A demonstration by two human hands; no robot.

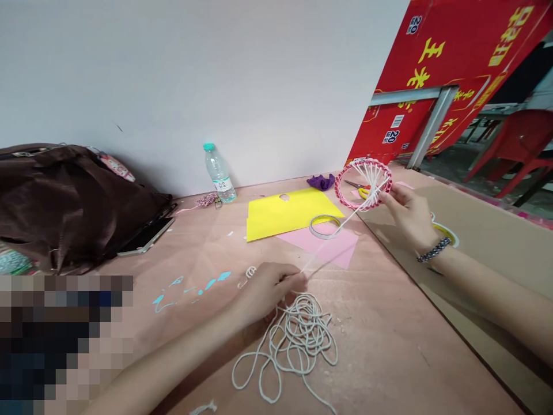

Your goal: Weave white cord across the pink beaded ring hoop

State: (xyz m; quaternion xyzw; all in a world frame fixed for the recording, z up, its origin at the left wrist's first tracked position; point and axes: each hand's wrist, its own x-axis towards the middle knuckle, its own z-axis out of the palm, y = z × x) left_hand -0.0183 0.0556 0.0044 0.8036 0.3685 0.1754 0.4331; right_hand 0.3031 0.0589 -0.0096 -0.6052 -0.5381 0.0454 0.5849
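Note:
My right hand (408, 213) grips the right rim of a hoop (338, 187) wrapped in pink and red cord, held up over the table. White strands fan across the inside of the hoop and gather toward its lower right. From there a white cord (330, 238) runs taut down to my left hand (276, 288), whose fingers are pinched on it. Just below my left hand lies a loose, tangled pile of the same cord (305, 328) on the table. Part of the cord is hidden beneath the left hand.
Yellow sheets (285, 216), a pink sheet (337, 245) and a tape roll (325, 227) lie ahead. Behind them are a water bottle (219, 176) and purple cloth (321, 182). Scissors (362, 189) show through the hoop. A brown bag (73, 202) and phone (147, 237) sit left; cardboard (488, 259) lies right.

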